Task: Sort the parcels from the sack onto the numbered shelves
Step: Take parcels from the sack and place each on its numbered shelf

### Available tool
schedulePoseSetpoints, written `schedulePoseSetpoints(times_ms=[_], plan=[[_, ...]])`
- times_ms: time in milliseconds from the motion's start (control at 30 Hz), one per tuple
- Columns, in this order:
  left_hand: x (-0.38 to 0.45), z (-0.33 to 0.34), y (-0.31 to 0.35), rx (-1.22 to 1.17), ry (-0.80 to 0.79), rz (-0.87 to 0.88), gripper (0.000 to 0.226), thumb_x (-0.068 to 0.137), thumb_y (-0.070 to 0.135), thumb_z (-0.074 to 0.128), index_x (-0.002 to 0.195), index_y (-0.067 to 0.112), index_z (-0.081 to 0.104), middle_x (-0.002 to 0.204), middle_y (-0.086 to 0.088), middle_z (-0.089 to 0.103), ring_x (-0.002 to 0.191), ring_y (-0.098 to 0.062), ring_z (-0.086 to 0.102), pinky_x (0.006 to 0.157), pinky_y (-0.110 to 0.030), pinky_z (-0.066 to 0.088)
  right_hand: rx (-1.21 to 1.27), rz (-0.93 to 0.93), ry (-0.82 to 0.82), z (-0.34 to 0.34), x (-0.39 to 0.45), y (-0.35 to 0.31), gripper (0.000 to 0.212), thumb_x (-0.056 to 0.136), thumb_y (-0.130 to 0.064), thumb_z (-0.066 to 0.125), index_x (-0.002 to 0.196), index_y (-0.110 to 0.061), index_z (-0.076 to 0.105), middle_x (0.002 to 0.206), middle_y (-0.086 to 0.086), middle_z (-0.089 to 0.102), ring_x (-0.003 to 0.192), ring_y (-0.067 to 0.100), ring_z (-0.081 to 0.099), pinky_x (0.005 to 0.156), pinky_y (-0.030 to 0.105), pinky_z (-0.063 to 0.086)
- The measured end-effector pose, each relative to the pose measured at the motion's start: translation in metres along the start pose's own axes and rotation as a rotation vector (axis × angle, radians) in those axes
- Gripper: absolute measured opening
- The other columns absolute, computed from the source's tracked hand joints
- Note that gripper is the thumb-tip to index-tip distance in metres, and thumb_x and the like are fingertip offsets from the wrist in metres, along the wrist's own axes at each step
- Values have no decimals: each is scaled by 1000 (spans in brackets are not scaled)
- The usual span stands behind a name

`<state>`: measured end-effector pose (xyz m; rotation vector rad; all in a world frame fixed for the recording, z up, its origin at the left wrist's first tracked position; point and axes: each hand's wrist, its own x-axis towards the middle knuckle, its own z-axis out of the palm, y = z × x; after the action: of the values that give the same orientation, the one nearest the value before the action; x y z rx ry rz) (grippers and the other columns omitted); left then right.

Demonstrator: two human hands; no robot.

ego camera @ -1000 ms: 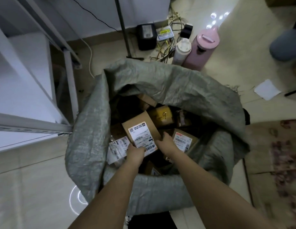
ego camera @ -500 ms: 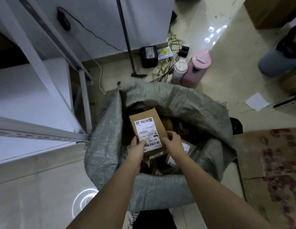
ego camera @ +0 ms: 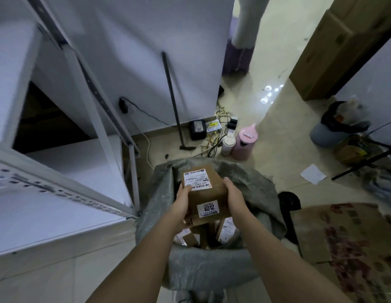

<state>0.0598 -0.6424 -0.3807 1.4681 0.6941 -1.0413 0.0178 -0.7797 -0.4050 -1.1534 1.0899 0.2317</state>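
A brown cardboard parcel [ego camera: 214, 191] is held above the open grey sack [ego camera: 262, 193]. It carries a white shipping label on top and a sticker reading 4012 on the side facing me. My left hand [ego camera: 182, 204] grips its left side, thumb on the shipping label. My right hand [ego camera: 234, 196] grips its right side. More brown parcels [ego camera: 225, 231] with white labels lie inside the sack below. The white metal shelves [ego camera: 65, 193] stand to the left of the sack.
Behind the sack stand a pink kettle [ego camera: 244, 142], a white cup [ego camera: 227, 145], a black box [ego camera: 198, 129] and tangled cables. A dark pole [ego camera: 172, 99] leans on the wall. A patterned mat [ego camera: 347, 237], a white paper [ego camera: 313, 173] and a grey bin [ego camera: 334, 127] lie right.
Both hands have lifted the parcel up out of the sack and tilted it, so the 4012 sticker now shows. My view has risen and pulled back.
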Motion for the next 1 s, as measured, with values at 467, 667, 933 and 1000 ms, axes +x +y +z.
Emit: schedulePoseSetpoints(times_ms=[467, 667, 933, 1000], plan=[[-140, -20, 71, -104, -52, 81, 41, 87, 52, 53, 87, 10, 58, 84, -12, 62, 80, -28, 56, 68, -35, 45, 2, -145, -70, -4, -144, -118, 34, 98, -33, 50, 118, -9, 64, 96, 7, 70, 78, 18, 62, 59, 25, 44], [-181, -19, 70, -24, -58, 238, 37, 93, 44, 51, 118, 17, 52, 94, -9, 65, 75, -23, 64, 47, -28, 52, -18, -11, -306, -3, -181, -129, 59, 78, -61, 65, 107, -10, 69, 93, 14, 75, 82, 30, 73, 69, 36, 55], [-195, -32, 82, 48, -119, 399, 32, 89, 29, 42, 111, 11, 56, 102, -10, 62, 87, -23, 56, 73, -31, 43, -255, -182, -264, -17, -203, -128, 30, 89, -13, 58, 118, -19, 56, 96, 5, 69, 90, 23, 64, 84, 37, 50], [-201, -30, 87, 28, -113, 426, 40, 90, 44, 40, 105, 12, 59, 106, -11, 61, 93, -24, 53, 82, -36, 39, -371, -285, -256, -17, -205, -129, 56, 85, 1, 53, 136, -21, 44, 102, 2, 66, 96, 23, 61, 85, 36, 50]])
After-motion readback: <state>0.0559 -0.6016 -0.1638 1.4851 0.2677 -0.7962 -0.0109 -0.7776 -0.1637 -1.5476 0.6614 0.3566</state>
